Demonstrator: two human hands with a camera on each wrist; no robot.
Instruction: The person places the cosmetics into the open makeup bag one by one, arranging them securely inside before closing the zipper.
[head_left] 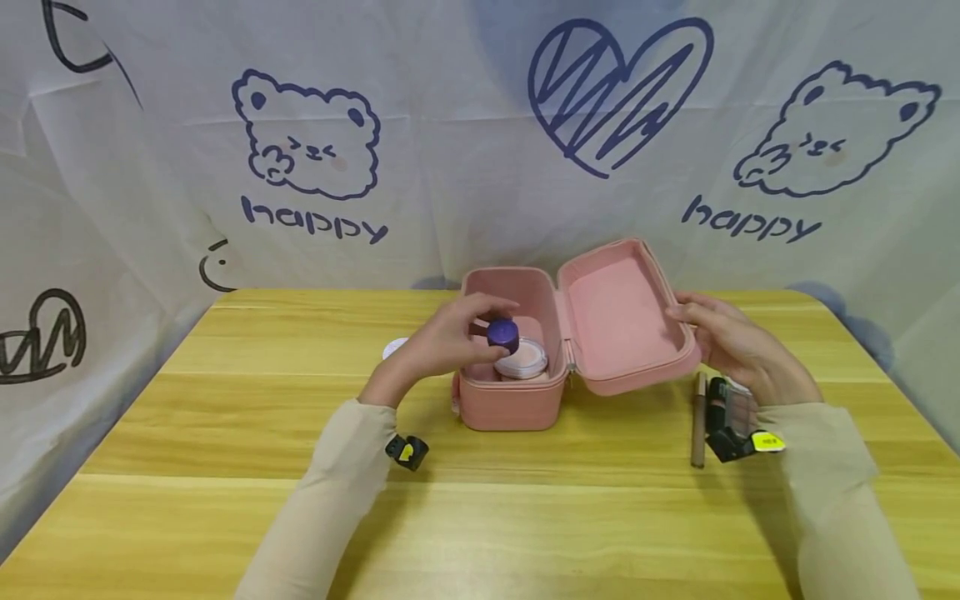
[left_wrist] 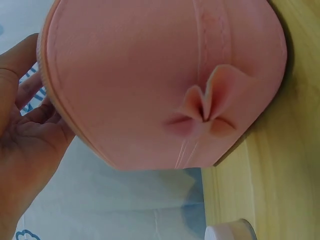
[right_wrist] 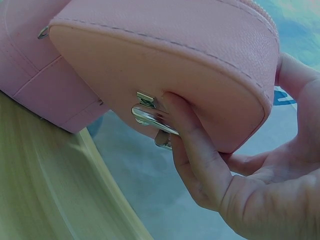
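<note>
A pink cosmetic case (head_left: pixel 510 408) stands near the table's far side with its lid (head_left: pixel 624 312) swung out to the right. Reaching into its opening, my left hand (head_left: pixel 446 337) pinches a small round container with a dark purple top (head_left: pixel 503 334); its lower part is hidden. A round compact (head_left: pixel 525 360) lies inside below it. My right hand (head_left: pixel 738 346) grips the lid's outer edge, thumb at the rim and fingers on its outside beside a silver metal handle (right_wrist: pixel 156 119). From the left wrist, the case wall hides the purple container and shows a pink bow (left_wrist: pixel 206 110).
Right of the case lie a slim brown stick (head_left: pixel 699 421), a black tube (head_left: pixel 717 398) and a flat palette (head_left: pixel 741 412), partly under the right wrist. A white round item (head_left: pixel 393 346) sits left of the case. Printed cloth (head_left: pixel 450 167) hangs behind the table.
</note>
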